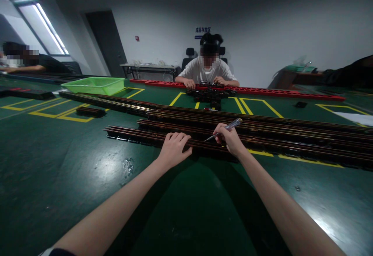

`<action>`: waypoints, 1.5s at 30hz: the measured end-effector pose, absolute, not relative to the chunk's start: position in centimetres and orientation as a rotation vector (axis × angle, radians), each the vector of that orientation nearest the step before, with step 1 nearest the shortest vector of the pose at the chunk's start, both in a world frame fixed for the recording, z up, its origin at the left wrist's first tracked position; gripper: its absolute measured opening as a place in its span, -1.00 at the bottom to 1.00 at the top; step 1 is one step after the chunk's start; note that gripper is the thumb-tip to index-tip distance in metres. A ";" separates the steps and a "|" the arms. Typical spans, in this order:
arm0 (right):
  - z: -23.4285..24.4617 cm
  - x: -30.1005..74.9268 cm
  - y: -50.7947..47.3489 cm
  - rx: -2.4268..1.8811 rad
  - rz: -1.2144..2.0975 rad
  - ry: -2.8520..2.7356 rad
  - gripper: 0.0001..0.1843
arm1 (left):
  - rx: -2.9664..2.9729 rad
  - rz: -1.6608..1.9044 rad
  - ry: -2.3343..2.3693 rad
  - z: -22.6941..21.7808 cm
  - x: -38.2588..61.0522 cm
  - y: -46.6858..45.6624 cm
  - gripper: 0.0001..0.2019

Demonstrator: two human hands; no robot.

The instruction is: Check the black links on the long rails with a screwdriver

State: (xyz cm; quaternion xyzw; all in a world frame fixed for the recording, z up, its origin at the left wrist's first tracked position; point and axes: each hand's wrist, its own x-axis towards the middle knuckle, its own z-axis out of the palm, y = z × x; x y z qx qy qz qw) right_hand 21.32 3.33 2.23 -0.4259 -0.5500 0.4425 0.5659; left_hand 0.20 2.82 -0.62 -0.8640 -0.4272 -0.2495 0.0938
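Observation:
My left hand lies over the nearest long dark strip, fingers across its top and the thumb along the near side. This strip has thin copper-coloured edges and a black segmented underside. In my right hand is a slim screwdriver with a clear handle, gripped like a pen. Its thin metal tip points down and left, close above the strip, between my two hands. Whether the tip touches the strip, I cannot tell. Several similar strips lie side by side just beyond my hands.
A light green basket stands at the far left, near a short dark piece. Across the green table, a person in a white shirt handles dark parts by a red slotted rail. Another person leans at far left.

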 end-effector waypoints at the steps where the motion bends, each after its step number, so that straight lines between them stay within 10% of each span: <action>1: 2.2 21.3 3.3 -1.002 1.039 -1.296 -0.86 | -2.564 -0.740 -1.268 -0.6 0.2 2.8 -0.73; 45: 2.1 21.3 3.4 -1.010 1.051 -1.277 -0.86 | -2.555 -0.730 -1.281 -0.7 0.2 2.7 -0.72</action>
